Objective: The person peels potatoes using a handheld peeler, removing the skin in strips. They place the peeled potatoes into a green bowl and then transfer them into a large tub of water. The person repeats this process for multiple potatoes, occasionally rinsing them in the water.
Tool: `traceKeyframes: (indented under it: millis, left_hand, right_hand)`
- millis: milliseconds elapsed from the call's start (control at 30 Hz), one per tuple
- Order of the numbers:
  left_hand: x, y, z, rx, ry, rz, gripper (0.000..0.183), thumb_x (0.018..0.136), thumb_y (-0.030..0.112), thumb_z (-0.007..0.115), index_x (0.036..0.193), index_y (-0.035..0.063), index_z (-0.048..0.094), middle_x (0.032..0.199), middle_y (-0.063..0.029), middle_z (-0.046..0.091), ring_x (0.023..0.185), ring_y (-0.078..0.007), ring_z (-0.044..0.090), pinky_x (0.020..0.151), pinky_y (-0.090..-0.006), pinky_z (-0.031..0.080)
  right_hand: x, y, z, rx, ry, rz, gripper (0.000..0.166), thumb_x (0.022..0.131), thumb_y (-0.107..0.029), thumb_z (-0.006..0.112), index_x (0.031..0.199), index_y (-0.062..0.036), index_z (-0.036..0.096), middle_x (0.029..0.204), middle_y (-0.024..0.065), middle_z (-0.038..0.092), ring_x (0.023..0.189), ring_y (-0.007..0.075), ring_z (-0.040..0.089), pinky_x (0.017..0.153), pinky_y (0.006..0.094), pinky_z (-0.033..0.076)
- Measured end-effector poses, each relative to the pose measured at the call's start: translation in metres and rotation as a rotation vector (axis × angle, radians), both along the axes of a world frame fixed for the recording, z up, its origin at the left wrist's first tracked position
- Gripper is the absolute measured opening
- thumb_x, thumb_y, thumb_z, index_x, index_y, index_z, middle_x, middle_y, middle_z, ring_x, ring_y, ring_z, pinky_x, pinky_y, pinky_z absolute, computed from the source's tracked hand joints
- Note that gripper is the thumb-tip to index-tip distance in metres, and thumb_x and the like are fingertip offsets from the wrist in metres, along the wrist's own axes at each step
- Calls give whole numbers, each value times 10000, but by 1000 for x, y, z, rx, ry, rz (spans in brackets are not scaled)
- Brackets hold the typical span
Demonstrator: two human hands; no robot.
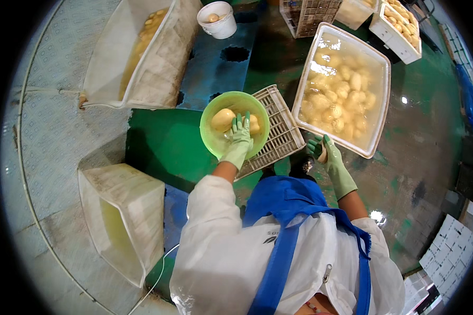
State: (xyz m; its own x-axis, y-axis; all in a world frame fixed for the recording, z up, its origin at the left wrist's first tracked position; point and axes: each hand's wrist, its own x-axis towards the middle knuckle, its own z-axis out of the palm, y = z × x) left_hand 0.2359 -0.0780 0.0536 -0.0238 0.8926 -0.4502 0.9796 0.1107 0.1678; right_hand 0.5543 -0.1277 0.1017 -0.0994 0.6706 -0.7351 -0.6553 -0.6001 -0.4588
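Note:
My left hand [240,139], in a pale green rubber glove with darker fingertips, reaches into a lime-green plastic basin [207,136]. Its extended fingers rest against one peeled potato [254,124]; another peeled potato [223,120] lies to their left. Beneath the basin's right side is a grey plastic crate [280,130]. My right hand [330,155], gloved alike, hangs by the near edge of a white tub [341,142]. Its fingers curl around a small beige object [322,155], too hidden to name. Many peeled potatoes [343,92] sit under water in that tub.
Two large white bins, one with potatoes [173,59] and one with cloudy liquid [142,189], stand left. A white bucket [222,29] sits on a blue pallet [220,73]. A full potato box [396,35] stands far right. The green floor [161,145] looks wet.

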Motion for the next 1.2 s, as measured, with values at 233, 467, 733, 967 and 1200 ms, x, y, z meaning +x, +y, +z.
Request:
traceKeyframes:
  millis: [233, 467, 733, 967, 1200]
  left_hand:
    - [-1, 31, -44, 48, 53, -13, 906, 616, 289, 763, 1375, 196, 276, 1315, -79, 384, 1222, -286, 370, 963, -461, 338]
    - [-21, 0, -2, 304, -462, 45, 865, 584, 231, 745, 1315, 40, 325, 1226, -210, 429, 1144, -381, 423, 985, -428, 350]
    - [-22, -9, 86, 909, -500, -368, 703, 577, 205, 719, 1192, 7, 442, 1065, -199, 512, 982, -365, 495, 878, -433, 389]
    - [-31, -21, 146, 980, -191, -388, 610, 607, 177, 690, 1152, 3, 476, 1018, -193, 539, 847, -359, 523, 777, -469, 428]
    - [-35, -15, 145, 1127, -338, -376, 674, 613, 145, 722, 1208, 0, 439, 1109, -190, 537, 983, -382, 539, 854, -463, 444]
  right_hand:
    - [-8, -19, 24, -9, -63, 22, 489, 933, -356, 481, 1200, 50, 424, 1105, 212, 555, 980, 303, 579, 880, 391, 470]
    - [-52, -9, 8, 162, -54, 57, 493, 907, -433, 497, 1183, -25, 477, 1102, 169, 562, 974, 288, 585, 840, 376, 481]
    - [-165, 69, 36, 512, -380, 335, 388, 914, -413, 460, 1049, -65, 567, 921, 45, 567, 778, 138, 509, 712, 299, 431]
    - [-205, 74, 91, 420, -433, 301, 364, 914, -342, 382, 1020, -53, 577, 1009, 101, 603, 876, 190, 561, 753, 341, 447]
    - [-216, 120, 32, 389, -609, 355, 179, 884, -244, 451, 808, -127, 564, 732, 6, 543, 650, 135, 497, 586, 271, 404]
